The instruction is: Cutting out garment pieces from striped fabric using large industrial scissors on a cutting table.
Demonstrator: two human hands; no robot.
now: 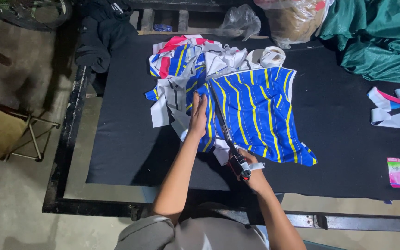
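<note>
Both forearms are bare up from each grip. A grey short sleeve (137, 231) covers the left shoulder; the garment's front (218, 234) looks grey too.

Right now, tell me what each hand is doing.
Left hand: open, flat on the blue striped cloth.
Right hand: closed on the scissors, blades along the cloth.

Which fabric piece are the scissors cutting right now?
The big blue yellow-striped piece, flat under the scissors and left hand; the other scraps lie heaped behind, untouched.
</note>
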